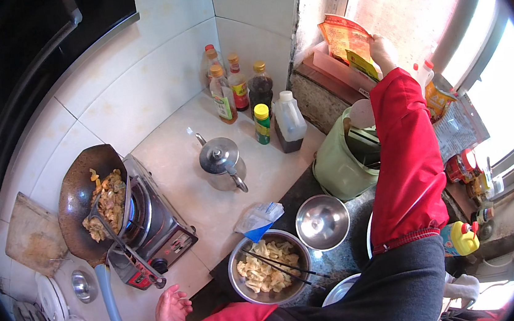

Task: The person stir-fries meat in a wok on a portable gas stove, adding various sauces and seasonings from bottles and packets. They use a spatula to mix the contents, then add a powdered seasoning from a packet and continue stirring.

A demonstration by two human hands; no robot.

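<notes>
My right hand (384, 51) reaches to the windowsill and grips the edge of an orange-red seasoning packet (348, 35) above a pink plastic box (335, 67). A yellow-green packet (363, 65) stands in that box, just below the hand. Nothing is in my left hand (171, 310), its fingers loosely curled near the stove's front edge. On the lit portable gas stove (172, 243) sits a tilted wok (76, 210) with cooked food (112, 197) and a metal spatula (121, 243). A steel bowl (307, 260) of cauliflower pieces (271, 256) has black chopsticks (286, 269) across it.
Several sauce bottles (223, 94) stand in the tiled corner near a lidded metal pot (219, 157). An empty steel bowl (323, 223) sits beside a green bin-like container (343, 166). The wok's blue handle (109, 300) juts over the counter near my left hand. Jars (462, 166) line the sill.
</notes>
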